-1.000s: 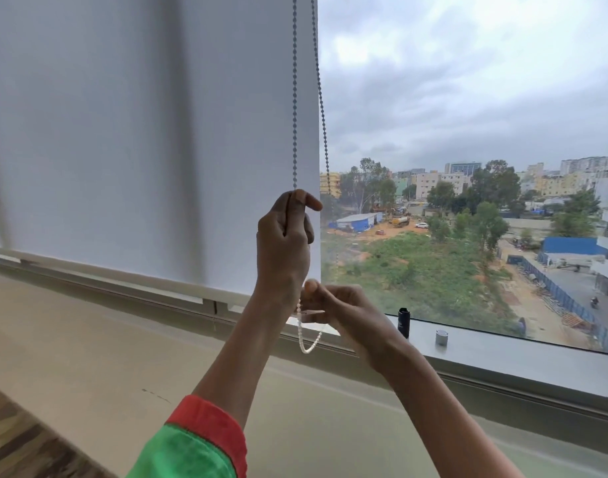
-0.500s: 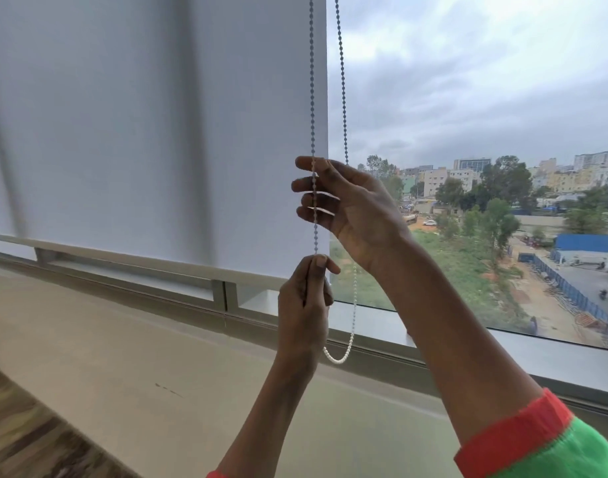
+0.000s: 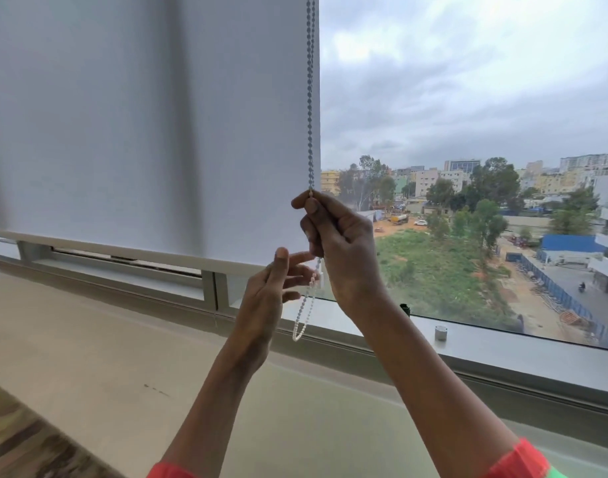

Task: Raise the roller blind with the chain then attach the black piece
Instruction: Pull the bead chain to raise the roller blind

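A white roller blind (image 3: pixel 150 125) covers the left part of the window, its bottom bar (image 3: pixel 123 251) a little above the sill. The bead chain (image 3: pixel 310 98) hangs along the blind's right edge and ends in a white loop (image 3: pixel 302 319). My right hand (image 3: pixel 340 246) is closed on the chain, pinching it between thumb and forefinger. Just below and to the left, my left hand (image 3: pixel 275 288) has its fingers spread apart beside the loop, gripping nothing. A small black piece (image 3: pixel 404 309) stands on the sill behind my right forearm, partly hidden.
A small silver cylinder (image 3: pixel 441 332) stands on the grey window sill (image 3: pixel 502 343) to the right. The window frame (image 3: pixel 209 288) runs below the blind. A beige ledge (image 3: pixel 88 339) spreads in front, with wood flooring (image 3: pixel 20 443) at the lower left.
My right hand has pulled the chain downward from higher up. My left hand has let go of the chain and opened. The blind's bottom bar sits slightly higher than a second ago.
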